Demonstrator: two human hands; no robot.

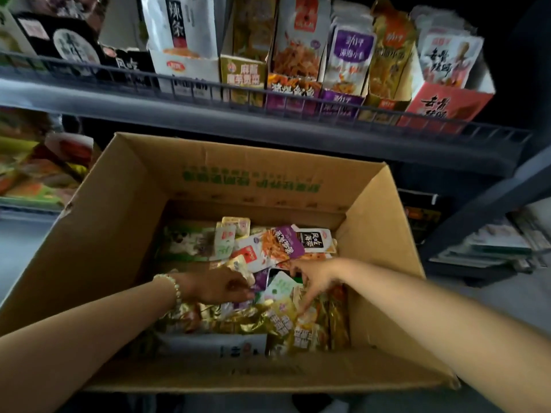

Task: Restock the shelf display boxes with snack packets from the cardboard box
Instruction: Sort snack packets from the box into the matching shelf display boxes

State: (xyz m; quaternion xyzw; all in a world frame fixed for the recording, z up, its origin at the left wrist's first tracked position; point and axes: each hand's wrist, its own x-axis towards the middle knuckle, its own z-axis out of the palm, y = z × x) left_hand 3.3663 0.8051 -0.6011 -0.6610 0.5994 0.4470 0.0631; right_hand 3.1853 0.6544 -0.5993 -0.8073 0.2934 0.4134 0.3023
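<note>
Reaching into one cardboard box [119, 234] with two grips. Left grip [220, 286]: curled down into the heaped snack packets [268, 248], bead bracelet [176, 289] at the wrist; cannot tell whether grasping any. Right grip [316, 275]: released, forefinger straight, touching one gold packet [310, 323] just below. Beyond both, on the shelf [268, 120]: at least six display boxes [243, 76]. Packets too many to count.

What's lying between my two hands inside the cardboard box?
In the head view, a pale green-and-white snack packet and part of a purple packet lie between the left hand and right hand.
</note>
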